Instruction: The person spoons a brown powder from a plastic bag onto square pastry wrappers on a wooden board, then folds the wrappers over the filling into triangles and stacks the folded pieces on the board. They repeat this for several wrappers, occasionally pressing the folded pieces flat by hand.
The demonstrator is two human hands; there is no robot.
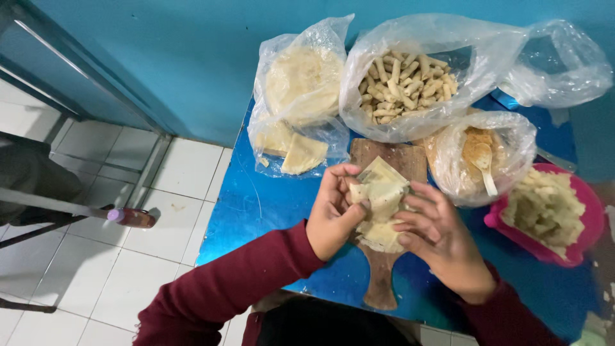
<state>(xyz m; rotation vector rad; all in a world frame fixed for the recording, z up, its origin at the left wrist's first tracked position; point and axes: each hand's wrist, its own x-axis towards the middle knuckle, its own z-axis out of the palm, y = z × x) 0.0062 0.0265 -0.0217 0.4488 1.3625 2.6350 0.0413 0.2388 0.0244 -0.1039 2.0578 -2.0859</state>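
Clearly soft and tearable, the pastry wrapper (382,192) sits pinched at its edges between my left hand (333,214) and right hand (442,237), both closed on it

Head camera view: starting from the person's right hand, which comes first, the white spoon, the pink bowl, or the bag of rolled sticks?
From the right hand:
1. White spoon, in the bag of brown filling just above the hand.
2. Pink bowl, off to the right side.
3. Bag of rolled sticks, at the back by the blue wall.
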